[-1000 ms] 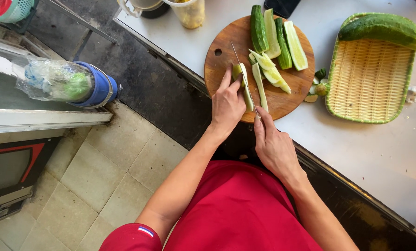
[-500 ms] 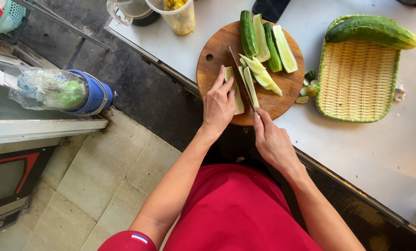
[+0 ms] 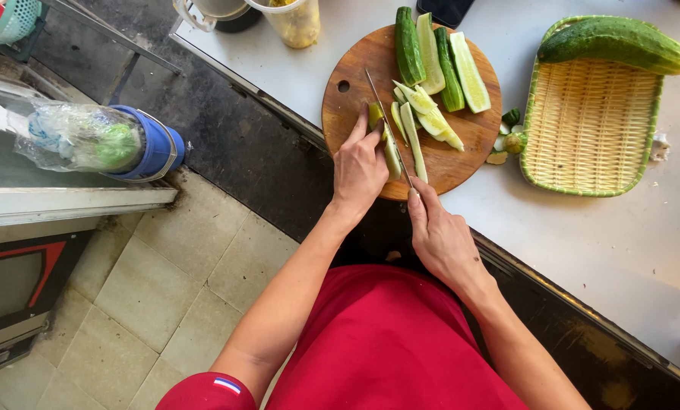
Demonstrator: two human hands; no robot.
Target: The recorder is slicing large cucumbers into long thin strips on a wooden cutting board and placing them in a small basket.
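- One pale-green cucumber strip (image 3: 392,152), long and slim, lies on the round wooden cutting board (image 3: 461,163) at the desk (image 3: 583,235) edge.
- Left hand (image 3: 359,171) presses it flat, fingers closed on it.
- Right hand (image 3: 440,235) grips a thin steel knife (image 3: 388,125).

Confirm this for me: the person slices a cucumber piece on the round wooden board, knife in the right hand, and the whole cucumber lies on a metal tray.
One detail is wrong. In the head view the whole cucumber lies on a woven basket tray with a green rim, not a metal one. The rest stands: the right hand holds the knife, and the left hand steadies the cucumber piece on the round wooden board.
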